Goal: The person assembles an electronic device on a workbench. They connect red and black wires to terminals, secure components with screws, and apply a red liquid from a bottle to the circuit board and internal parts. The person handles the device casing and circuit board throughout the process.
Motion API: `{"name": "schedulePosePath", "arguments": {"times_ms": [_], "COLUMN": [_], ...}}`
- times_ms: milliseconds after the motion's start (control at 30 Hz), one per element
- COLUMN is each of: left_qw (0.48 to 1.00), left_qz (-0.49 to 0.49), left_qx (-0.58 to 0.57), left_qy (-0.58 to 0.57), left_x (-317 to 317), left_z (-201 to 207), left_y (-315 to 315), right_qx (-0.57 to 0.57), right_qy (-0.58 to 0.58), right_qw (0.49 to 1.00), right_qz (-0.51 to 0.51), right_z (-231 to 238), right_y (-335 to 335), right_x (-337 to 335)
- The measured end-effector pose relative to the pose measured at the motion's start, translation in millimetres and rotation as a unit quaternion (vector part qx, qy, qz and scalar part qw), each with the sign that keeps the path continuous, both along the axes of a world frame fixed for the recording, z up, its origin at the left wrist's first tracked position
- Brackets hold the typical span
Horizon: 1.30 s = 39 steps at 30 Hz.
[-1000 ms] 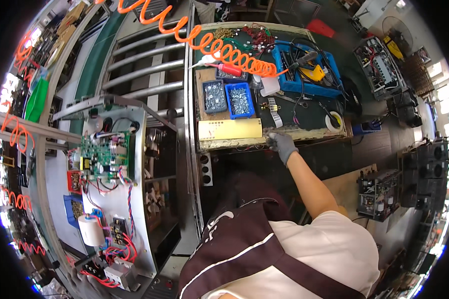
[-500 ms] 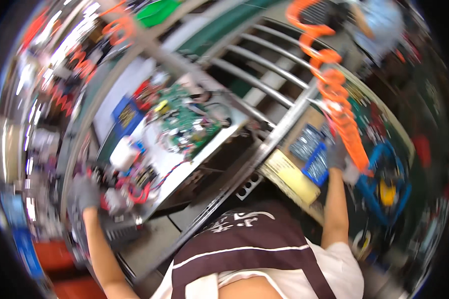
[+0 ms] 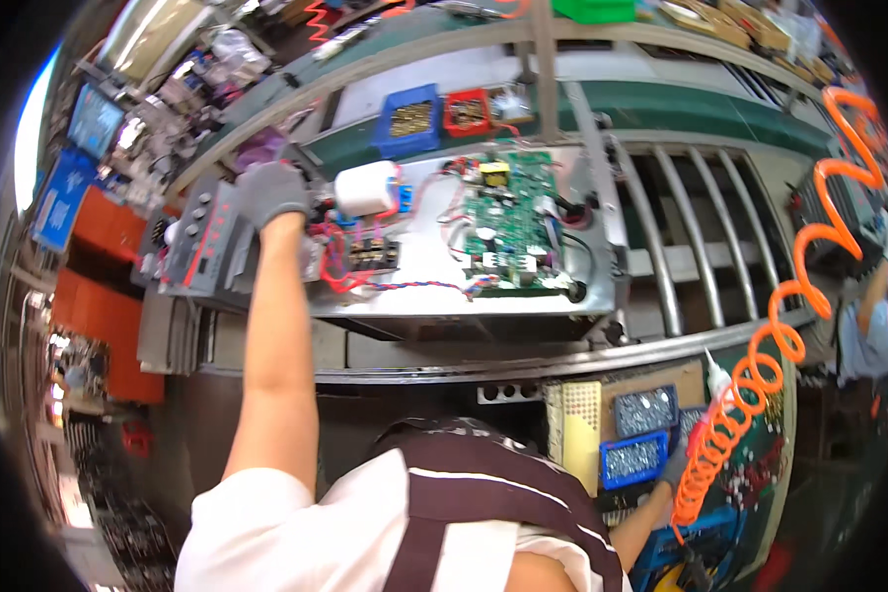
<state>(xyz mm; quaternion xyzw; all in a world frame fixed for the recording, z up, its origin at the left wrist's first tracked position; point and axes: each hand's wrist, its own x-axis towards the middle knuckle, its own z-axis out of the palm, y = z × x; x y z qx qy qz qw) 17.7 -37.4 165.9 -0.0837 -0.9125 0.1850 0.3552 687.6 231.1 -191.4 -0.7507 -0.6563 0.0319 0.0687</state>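
Observation:
An opened metal chassis (image 3: 429, 266) lies on the bench ahead of me, with a green circuit board (image 3: 513, 222), a white cylinder (image 3: 367, 189) and a terminal block with red and blue wires (image 3: 373, 254). My left hand (image 3: 272, 194), in a grey glove, is closed over the chassis end beside the grey control panel (image 3: 199, 237). My right hand (image 3: 675, 464), also gloved, is low at the right, next to a blue tray of small metal parts (image 3: 633, 460). A red and white pointed object (image 3: 717, 380) extends beyond it. An orange coiled hose (image 3: 725, 434) partly hides this hand's fingers.
A metal rail (image 3: 444, 373) runs along the bench's near side. Rollers (image 3: 699, 237) lie right of the chassis. Behind it stand a blue bin (image 3: 407, 120) and a red bin (image 3: 467, 113) of small parts. A yellow perforated block (image 3: 581, 434) lies near the trays. Another person's arm (image 3: 873, 296) shows at far right.
My view has swung left and levelled, so the chassis now appears more central and upright. My left hand stays at the chassis end, my right hand beside the parts trays.

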Motion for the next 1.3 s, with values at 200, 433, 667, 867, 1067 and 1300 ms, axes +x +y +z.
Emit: {"name": "schedulePosePath", "arguments": {"times_ms": [200,433,667,867,1067,1300], "left_qw": [0.982,0.952,0.97,0.939,0.889,0.842], "left_qz": [-0.141,-0.158,-0.124,-0.235,-0.281,-0.512], "left_qx": [-0.129,-0.238,-0.163,-0.213,-0.309,-0.005], "left_qy": [-0.006,-0.112,-0.133,-0.132,-0.185,-0.171], "left_x": [27.6,26.5,17.4,5.9,-1.8,-3.8], "left_z": [6.5,30.5,48.3,41.8,51.6,44.7], "left_y": [33.6,34.6,19.9,26.8,29.7,-51.3], "right_qx": [0.033,0.071,0.09,0.101,0.024,0.007], "right_qy": [0.1,0.331,0.552,0.746,0.869,0.874], "right_qw": [0.994,0.941,0.829,0.656,0.467,0.447], "right_qz": [-0.003,-0.004,-0.011,0.059,0.162,0.189], "right_z": [11.4,48.3,108.3,202.1,251.3,313.5], "right_y": [-2.5,-24.2,-57.1,-44.2,-122.2,-140.0], "right_x": [-14.1,-42.3,-73.0,-147.1,-194.4,-339.6]}}
